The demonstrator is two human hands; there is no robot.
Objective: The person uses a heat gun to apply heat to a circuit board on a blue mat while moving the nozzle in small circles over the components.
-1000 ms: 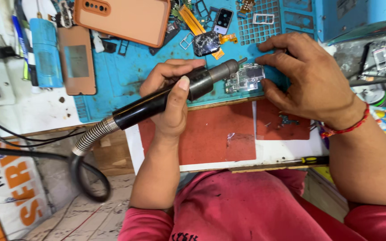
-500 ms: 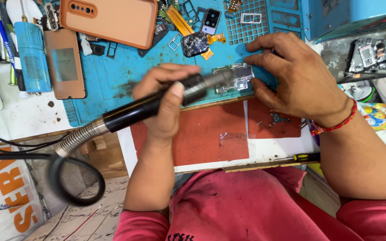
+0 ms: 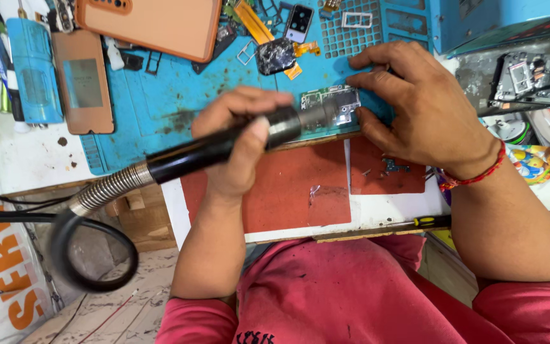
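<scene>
Since a second ago the left hand [image 3: 240,143] has slid the black hot-air handpiece [image 3: 224,143] right, so its metal nozzle now sits over the small circuit board [image 3: 335,105] on the blue mat [image 3: 160,108]; heating looks underway. Left grip wraps tight round the barrel. Right hand [image 3: 415,102] has fingers spread, pinning the board's edge. Ribbed steel hose [image 3: 106,188], rust-red pad [image 3: 288,191] on the worktop.

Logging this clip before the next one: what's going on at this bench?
A person's left hand holds a black hot-air handpiece, its metal nozzle over a small circuit board on the blue mat. The right hand pins the board's edge with its fingertips. An orange phone case lies further back.
</scene>
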